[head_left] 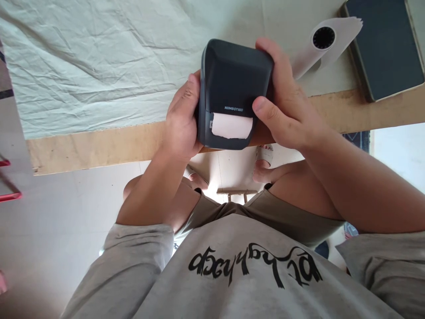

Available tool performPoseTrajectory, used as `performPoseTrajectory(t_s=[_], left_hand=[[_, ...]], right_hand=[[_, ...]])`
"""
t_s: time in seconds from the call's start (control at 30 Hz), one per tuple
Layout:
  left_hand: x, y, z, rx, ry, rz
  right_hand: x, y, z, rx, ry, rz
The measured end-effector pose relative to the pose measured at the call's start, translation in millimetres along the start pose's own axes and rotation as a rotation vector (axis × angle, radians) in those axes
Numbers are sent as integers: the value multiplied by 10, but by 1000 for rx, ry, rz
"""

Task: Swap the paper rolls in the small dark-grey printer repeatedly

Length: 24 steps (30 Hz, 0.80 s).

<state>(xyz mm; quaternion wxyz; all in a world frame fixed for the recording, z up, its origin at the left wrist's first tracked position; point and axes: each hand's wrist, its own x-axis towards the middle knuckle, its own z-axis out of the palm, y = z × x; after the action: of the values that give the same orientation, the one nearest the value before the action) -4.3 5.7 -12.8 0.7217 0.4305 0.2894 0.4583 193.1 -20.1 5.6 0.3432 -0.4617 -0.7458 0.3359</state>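
A dark grey label printer (232, 79) is held over the near edge of the table, with a strip of pale pink label paper (231, 126) sticking out of its front slot. My left hand (182, 119) grips the printer's left side, thumb along its edge. My right hand (282, 102) wraps its right side, with fingers over the top corner and the thumb resting by the paper slot.
The table (99, 146) has a wooden front edge and a wrinkled pale cloth (99, 66) on top. A roll of white label paper (323, 40) lies at the back right, next to a dark flat book or case (385, 48). A red object (8, 195) shows at the left edge.
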Motion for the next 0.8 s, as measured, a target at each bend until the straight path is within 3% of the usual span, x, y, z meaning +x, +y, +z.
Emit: performPoseTrajectory(t_s=[0.27, 0.53, 0.7, 0.8], left_hand=[[-33, 13, 47, -8, 137, 46], [1, 14, 38, -22, 64, 77], [-23, 53, 136, -113, 48, -12], [-49, 81, 205, -100, 67, -8]], right_hand=[[67, 68, 1, 29, -46, -94], [62, 132, 23, 23, 3, -109], [13, 27, -78, -342, 223, -132], [9, -170, -116, -374, 343, -94]])
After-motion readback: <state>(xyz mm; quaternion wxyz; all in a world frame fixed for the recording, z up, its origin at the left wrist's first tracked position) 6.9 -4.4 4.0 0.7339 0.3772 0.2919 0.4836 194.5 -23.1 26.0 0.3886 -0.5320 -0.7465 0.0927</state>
